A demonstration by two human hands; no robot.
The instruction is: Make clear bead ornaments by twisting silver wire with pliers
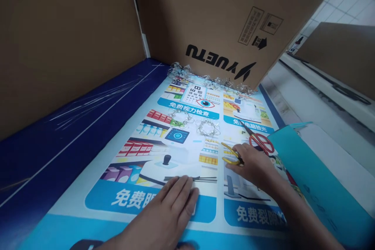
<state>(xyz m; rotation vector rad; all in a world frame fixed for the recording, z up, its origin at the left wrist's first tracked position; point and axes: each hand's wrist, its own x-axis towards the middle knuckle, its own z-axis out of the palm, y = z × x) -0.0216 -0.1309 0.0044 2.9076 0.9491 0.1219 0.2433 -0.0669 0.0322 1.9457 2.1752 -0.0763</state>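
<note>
My left hand [170, 207] lies flat with its fingers stretched out on a printed poster sheet [117, 164]. Just beyond its fingertips is a small bundle of thin dark wire strips [205, 179]; whether the fingers touch it I cannot tell. My right hand [253, 162] is closed around yellow-handled pliers [230, 160], whose handles point left and whose head is hidden under the fingers. Right behind that hand rest red-handled scissors [260, 142], blades pointing away. Two rings of clear beads on wire, one a left ring [181, 118] and one a right ring [207, 128], lie on the sheet.
More beaded wire pieces [211, 82] line the far edge, against a standing cardboard panel [205, 15]. Another cardboard panel [64, 39] rises at the left above a dark blue surface [88, 113]. A teal box [310, 175] stands at the right edge.
</note>
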